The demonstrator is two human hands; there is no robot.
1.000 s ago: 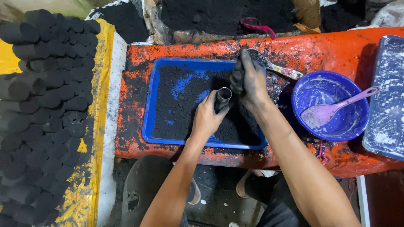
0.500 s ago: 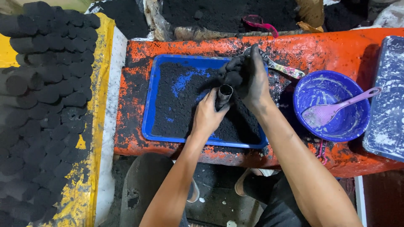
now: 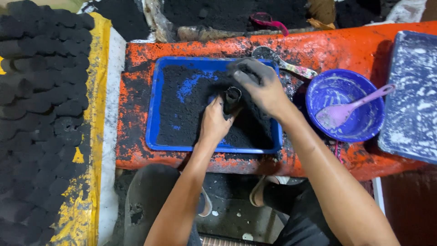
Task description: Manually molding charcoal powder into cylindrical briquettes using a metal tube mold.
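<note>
Tube (image 3: 232,98), short and dark, stands upright on black powder in the blue tray (image 3: 153,114) on the orange table (image 3: 136,157). Left hand (image 3: 215,122) wraps its fingers around the tube's base. Right hand (image 3: 260,86), blackened, hovers just above with fingers curled together, pinching powder. Purple bowl (image 3: 346,107) with spoon (image 3: 348,109) sits well right.

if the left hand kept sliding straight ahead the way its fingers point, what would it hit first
Probably the small dark tube its fingers already touch, standing in the black powder of the blue tray; the left hand points up-right at it.

No packages, labels, signs, screens visible
</note>
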